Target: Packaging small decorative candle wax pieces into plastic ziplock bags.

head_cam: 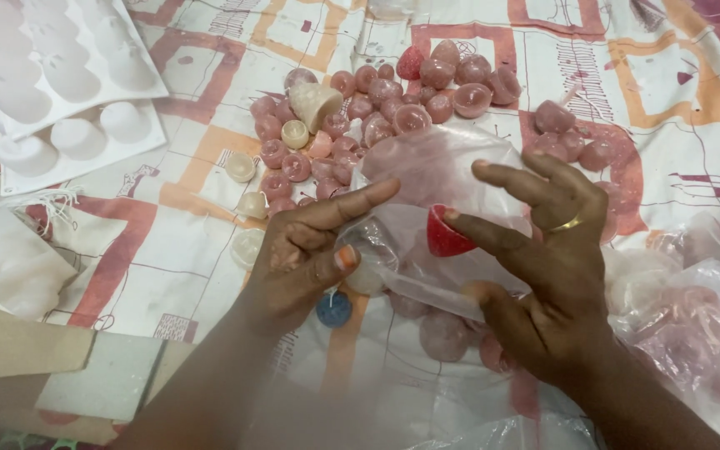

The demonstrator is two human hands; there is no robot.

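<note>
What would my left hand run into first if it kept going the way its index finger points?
Likely the clear plastic bag that the left hand already touches; past it, the pink candles, though depth is unclear.

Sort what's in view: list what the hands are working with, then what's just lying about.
In hand:
left hand and right hand on clear plastic bag
red candle

Lying about:
pink candle pile
blue candle
white moulds
filled bags

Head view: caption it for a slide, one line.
Left hand and right hand hold a clear plastic bag and red candle over pink candles.
</note>
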